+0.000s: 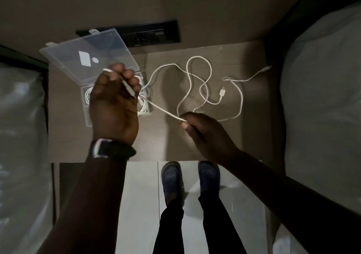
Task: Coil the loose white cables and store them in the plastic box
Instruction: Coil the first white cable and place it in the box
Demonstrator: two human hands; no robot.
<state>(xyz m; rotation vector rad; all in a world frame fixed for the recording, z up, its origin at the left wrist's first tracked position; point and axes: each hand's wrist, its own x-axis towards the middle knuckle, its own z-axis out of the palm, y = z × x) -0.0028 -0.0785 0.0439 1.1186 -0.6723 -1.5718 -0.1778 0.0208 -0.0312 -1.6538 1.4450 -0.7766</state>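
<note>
A brown surface (224, 142) is seen from above, wedged between two pale, bedding-like masses at the left and right edges. A black socket strip (154, 33) is set against the wall behind it. At the left rear of the surface a clear plastic box (88, 117) is standing open, its lid (86, 56) tilted up and back; coiled white cable (143, 105) is already lying inside the box, partly hidden by the left hand. Loose white cable (199, 72) is spread in open loops over the middle and right of the surface, well outside the box; how many separate cables are there cannot be told, but one plug (222, 92) is lying near the centre and a smaller connector (266, 69) near the right edge. The left hand (114, 105) is raised over the box, its grip curled closed around a cable end, which is seen passing between the fingers (129, 74). From there a taut run of cable (162, 109) is stretched to the right hand (207, 132), whose grip is pinched on it between thumb and fingers. A dark watch (111, 151) is worn on the left wrist. Below the surface edge, pale floor tiles (138, 195) and two dark perforated clogs (190, 175) are visible.
</note>
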